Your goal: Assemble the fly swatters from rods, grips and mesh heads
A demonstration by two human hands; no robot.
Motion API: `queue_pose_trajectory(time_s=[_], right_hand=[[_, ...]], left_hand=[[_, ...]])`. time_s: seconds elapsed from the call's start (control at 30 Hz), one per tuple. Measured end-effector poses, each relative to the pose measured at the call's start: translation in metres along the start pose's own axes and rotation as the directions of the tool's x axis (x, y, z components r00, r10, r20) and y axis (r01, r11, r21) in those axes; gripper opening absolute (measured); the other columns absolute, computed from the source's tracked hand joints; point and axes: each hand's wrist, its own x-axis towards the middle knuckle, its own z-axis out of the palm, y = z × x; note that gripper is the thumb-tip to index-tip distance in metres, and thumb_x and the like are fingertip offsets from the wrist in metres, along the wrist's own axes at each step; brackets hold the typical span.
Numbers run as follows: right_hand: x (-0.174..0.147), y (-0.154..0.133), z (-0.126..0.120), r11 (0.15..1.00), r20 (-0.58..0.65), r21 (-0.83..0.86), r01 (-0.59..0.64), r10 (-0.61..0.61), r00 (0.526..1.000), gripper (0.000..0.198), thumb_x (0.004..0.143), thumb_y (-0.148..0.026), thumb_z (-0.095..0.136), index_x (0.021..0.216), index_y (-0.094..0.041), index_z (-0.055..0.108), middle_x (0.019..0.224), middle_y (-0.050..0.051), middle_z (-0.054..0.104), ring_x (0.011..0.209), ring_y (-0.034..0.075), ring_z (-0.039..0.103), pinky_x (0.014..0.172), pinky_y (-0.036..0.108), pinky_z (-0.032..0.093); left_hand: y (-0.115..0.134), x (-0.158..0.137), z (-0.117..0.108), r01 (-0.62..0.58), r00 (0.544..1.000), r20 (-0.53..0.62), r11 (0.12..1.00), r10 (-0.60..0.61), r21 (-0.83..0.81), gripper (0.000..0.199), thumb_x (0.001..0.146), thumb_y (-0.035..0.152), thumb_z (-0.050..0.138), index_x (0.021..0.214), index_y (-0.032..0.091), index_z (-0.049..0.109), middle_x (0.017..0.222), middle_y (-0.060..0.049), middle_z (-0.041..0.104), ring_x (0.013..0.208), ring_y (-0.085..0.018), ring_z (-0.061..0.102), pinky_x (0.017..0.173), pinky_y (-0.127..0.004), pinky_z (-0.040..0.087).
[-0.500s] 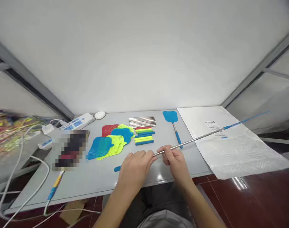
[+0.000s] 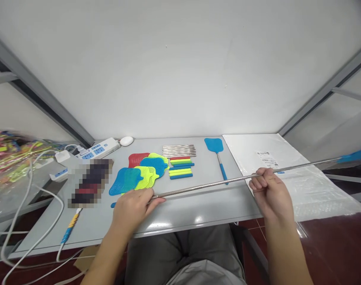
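Observation:
A telescopic fly swatter (image 2: pixel 204 185) stretches across my front, its metal rod drawn out long. Its blue head (image 2: pixel 354 155) is at the far right, seen nearly edge-on. My left hand (image 2: pixel 135 208) is wrapped round the handle end; a blue tip pokes out to its left. Farther along the rod, my right hand (image 2: pixel 271 190) is closed round the metal. Behind the rod lies a shorter blue fly swatter (image 2: pixel 214 145) with a blue grip. Several loose mesh swatter heads (image 2: pixel 125 181), coloured grips (image 2: pixel 181 173) and metal rods (image 2: pixel 179 150) lie on the table.
A white plastic package (image 2: pixel 311 194) with labels covers the table's right side. At left are a white power strip (image 2: pixel 105 147), cables (image 2: pixel 60 202), a pixelated object (image 2: pixel 93 182) and a bag of colourful items (image 2: pixel 11 158). A white wall (image 2: pixel 183 71) stands behind the table.
My hands have moved apart, the left one leftward and the right one rightward. The swatter's rod is now longer, with its head farther right.

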Motion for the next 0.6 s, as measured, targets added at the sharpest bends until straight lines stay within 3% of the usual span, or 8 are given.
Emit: queue_pose_trajectory(time_s=[0.13,0.23,0.33,0.47,0.53,0.6], right_hand=[[0.000,-0.010,0.004,0.994,0.005,0.106,0.003,-0.003,1.000,0.025,0.080,-0.039,0.075,0.077,-0.018,0.062,0.057,-0.007,0.033,0.051,0.006,0.032,0.048,0.017,0.037],[-0.005,-0.001,0.012,0.989,0.034,0.133,-0.066,0.062,0.997,0.025,0.082,-0.041,0.072,0.080,-0.019,0.062,0.056,-0.008,0.032,0.051,0.006,0.033,0.049,0.018,0.038],[-0.021,0.029,0.023,0.981,0.070,0.088,-0.174,0.168,0.983,0.020,0.084,-0.039,0.070,0.086,-0.020,0.063,0.057,-0.007,0.036,0.053,0.007,0.038,0.054,0.020,0.040],[-0.059,0.075,0.039,0.931,0.249,-0.059,-0.360,0.363,0.898,0.018,0.089,-0.039,0.064,0.089,-0.021,0.062,0.062,-0.004,0.048,0.059,0.011,0.049,0.062,0.026,0.042],[-0.073,0.086,0.045,0.920,0.296,-0.072,-0.385,0.388,0.873,0.021,0.092,-0.042,0.057,0.087,-0.021,0.061,0.066,-0.002,0.053,0.062,0.013,0.053,0.063,0.028,0.042],[-0.077,0.087,0.045,0.921,0.321,-0.078,-0.382,0.386,0.865,0.023,0.094,-0.042,0.054,0.087,-0.021,0.061,0.068,-0.001,0.056,0.064,0.014,0.056,0.065,0.029,0.043]], left_hand=[[-0.010,-0.006,-0.002,0.027,0.993,-0.118,1.000,-0.028,-0.004,0.044,0.094,0.048,0.046,0.061,0.020,0.048,0.051,0.001,0.050,0.050,-0.016,0.043,0.055,-0.028,0.024],[-0.007,-0.006,-0.007,0.194,0.968,-0.163,0.981,-0.190,0.010,0.039,0.095,0.035,0.045,0.058,0.020,0.046,0.050,0.000,0.048,0.050,-0.016,0.039,0.055,-0.029,0.022],[0.006,-0.004,-0.008,0.359,0.909,-0.236,0.933,-0.342,0.032,0.038,0.092,0.029,0.050,0.055,0.021,0.042,0.047,0.001,0.042,0.049,-0.016,0.036,0.057,-0.030,0.024],[0.036,0.000,-0.007,0.379,0.894,-0.242,0.925,-0.377,-0.041,0.035,0.088,0.025,0.056,0.055,0.020,0.043,0.047,0.002,0.044,0.052,-0.015,0.042,0.070,-0.034,0.030],[0.046,0.000,-0.006,0.380,0.890,-0.225,0.918,-0.396,-0.109,0.029,0.086,0.024,0.057,0.059,0.020,0.048,0.051,0.002,0.050,0.058,-0.016,0.046,0.081,-0.038,0.031],[0.045,-0.004,-0.007,0.438,0.849,-0.222,0.874,-0.479,-0.212,0.021,0.085,0.023,0.058,0.065,0.020,0.054,0.059,0.001,0.057,0.067,-0.018,0.050,0.092,-0.043,0.026]])
